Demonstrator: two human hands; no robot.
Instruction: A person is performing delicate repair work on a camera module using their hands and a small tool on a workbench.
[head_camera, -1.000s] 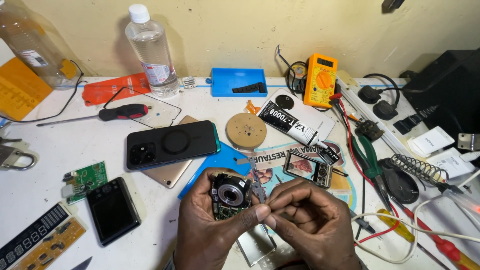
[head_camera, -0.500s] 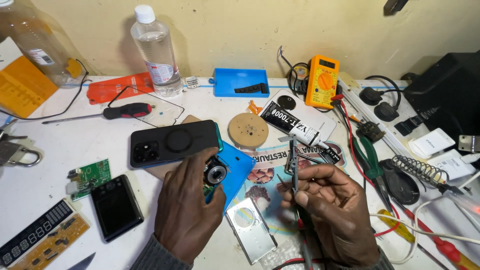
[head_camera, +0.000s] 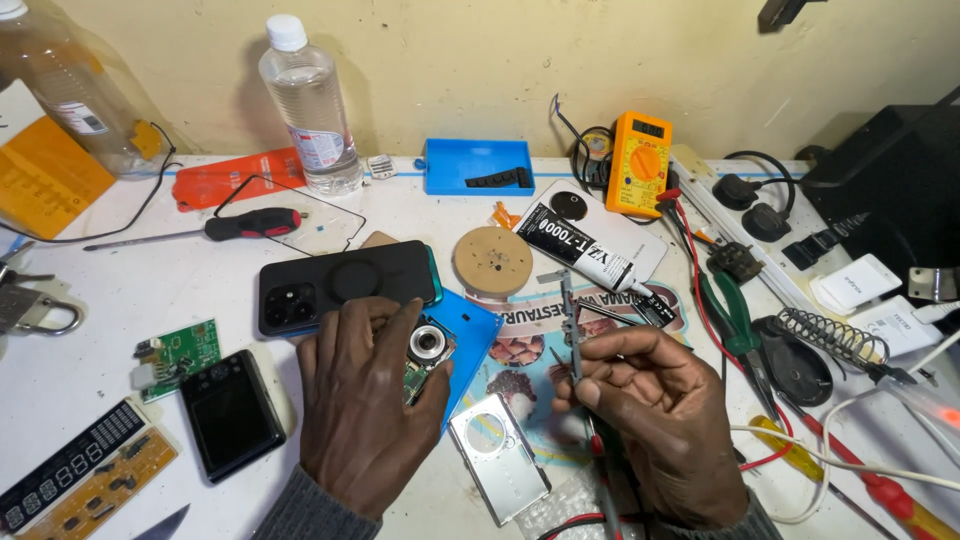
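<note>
Metal tweezers were pinched in your right hand; left hand pressed the camera module flat mid-tabletop — smart, I'd approach its lens slowly.

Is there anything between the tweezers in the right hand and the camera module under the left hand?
Nothing visible. The tweezers in the right hand point upward, apart from the camera module that the left hand presses down; only bare blue tray and printed paper lie between.

Bright, even light; soft shadows; sharp focus; slight wide-angle edge distortion.
</note>
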